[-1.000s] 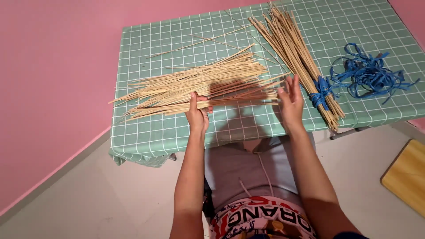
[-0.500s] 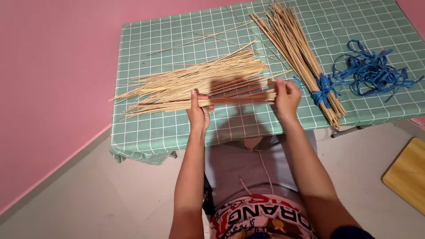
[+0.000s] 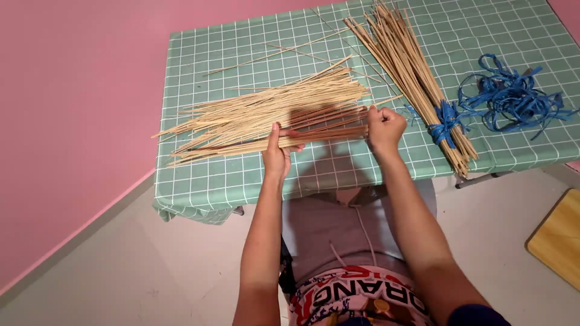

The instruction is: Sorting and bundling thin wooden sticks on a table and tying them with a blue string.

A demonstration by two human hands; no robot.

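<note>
A loose sheaf of thin pale sticks point(image 3: 260, 115) lies across the green checked tablecloth point(image 3: 193, 175). My left hand point(image 3: 277, 151) grips the sheaf near its middle, fingers wrapped around a bunch of sticks. My right hand point(image 3: 383, 128) is closed on the right-hand ends of the same bunch, close to the table's front edge. To the right lies a second bundle of sticks point(image 3: 406, 66), tied with blue string point(image 3: 444, 121) near its lower end.
A tangle of blue string point(image 3: 513, 99) sits at the table's right side. A few single sticks point(image 3: 272, 54) lie scattered at the back. A pink wall is on the left, a wooden board point(image 3: 556, 238) on the floor at right.
My right hand went from open, flat against the stick ends, to closed on them, and it moved left. The left hand kept its grip and shifted slightly up.
</note>
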